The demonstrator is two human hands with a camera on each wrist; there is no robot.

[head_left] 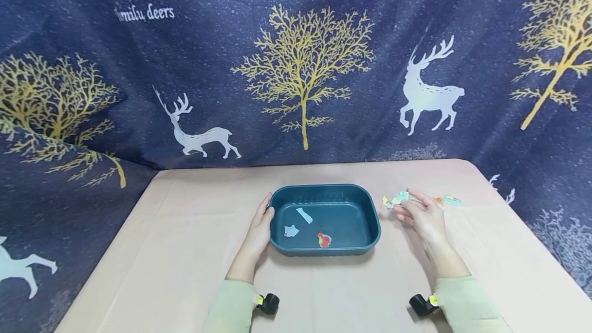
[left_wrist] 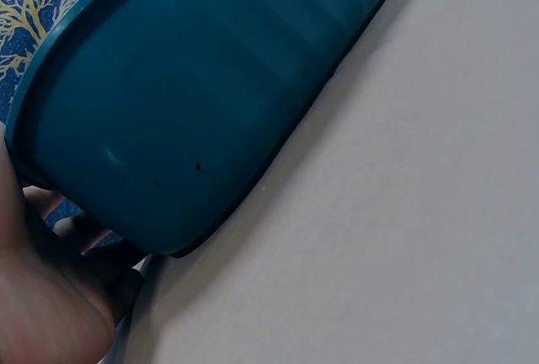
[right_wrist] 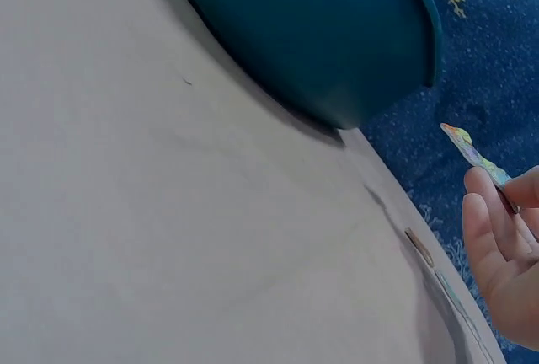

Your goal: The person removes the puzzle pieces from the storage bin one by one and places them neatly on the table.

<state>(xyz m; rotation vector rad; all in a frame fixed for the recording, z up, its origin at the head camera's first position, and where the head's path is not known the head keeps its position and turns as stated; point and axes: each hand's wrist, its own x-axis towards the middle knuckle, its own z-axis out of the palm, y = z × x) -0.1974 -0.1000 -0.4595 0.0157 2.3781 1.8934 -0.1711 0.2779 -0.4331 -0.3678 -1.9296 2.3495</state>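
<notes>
A dark teal rectangular plastic basin [head_left: 324,252] stands on the table. Inside it lie a pale blue strip [head_left: 304,215], a pale blue jagged scrap [head_left: 291,230] and a red-and-yellow scrap [head_left: 325,240]. My left hand [head_left: 260,226] grips the basin's left end, with its fingers low against the outer wall in the left wrist view. To the right of the basin, my right hand [head_left: 426,220] pinches a thin, multicoloured cutout [right_wrist: 473,152] between thumb and fingertips. It is held above the table, with mint, yellow and orange parts showing.
More flat cutouts lie beyond the right hand, among them a mint piece [head_left: 453,200] and an orange-brown piece [head_left: 438,200]. A pale cloth covers the table [head_left: 185,240]. Behind it hangs a dark blue curtain [head_left: 351,132] printed with trees and deer.
</notes>
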